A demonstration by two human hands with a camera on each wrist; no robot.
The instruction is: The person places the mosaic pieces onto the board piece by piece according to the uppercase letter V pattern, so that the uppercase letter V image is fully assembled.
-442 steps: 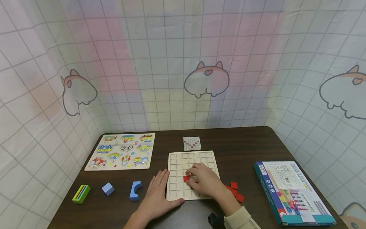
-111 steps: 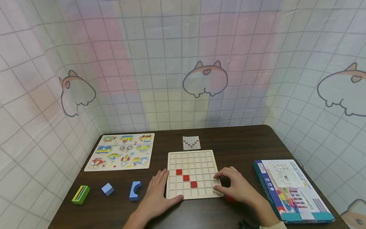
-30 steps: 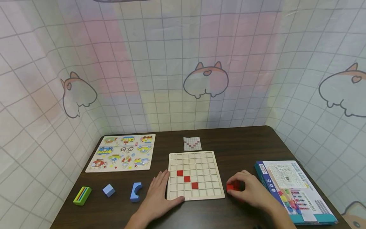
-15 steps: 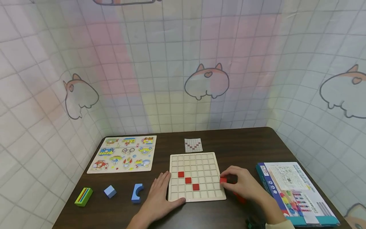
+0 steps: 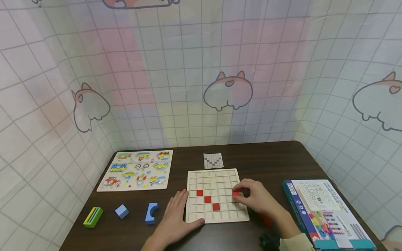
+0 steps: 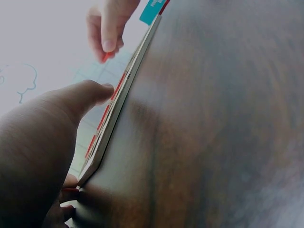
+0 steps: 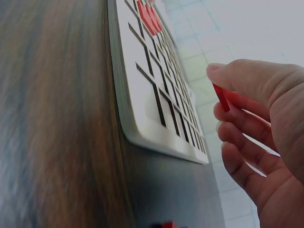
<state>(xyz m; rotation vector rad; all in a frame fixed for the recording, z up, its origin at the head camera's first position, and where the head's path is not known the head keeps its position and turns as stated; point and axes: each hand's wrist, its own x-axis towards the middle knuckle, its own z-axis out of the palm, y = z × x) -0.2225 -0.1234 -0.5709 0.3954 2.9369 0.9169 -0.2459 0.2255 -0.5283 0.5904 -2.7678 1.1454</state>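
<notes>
A pale wooden grid board lies on the table, with three red square tiles set in its cells in a diagonal line. My left hand lies flat, fingers straight along the board's left edge and thumb at the front edge. Between thumb and fingers my right hand pinches another red tile, held above the board's right side. Several loose red tiles lie on the table, partly hidden under the right wrist. Behind the board is a small card printed with a grid and a V of dark red squares.
A vehicle picture puzzle board lies at the back left. In front of it are a green striped block, a light blue cube and a blue arch block. A flat boxed set occupies the right side.
Since the oldest frame, two more red tiles show on the board, one hidden by the hand then. Over the last second my right hand lifted a tile from the loose pile and moved left over the board.
</notes>
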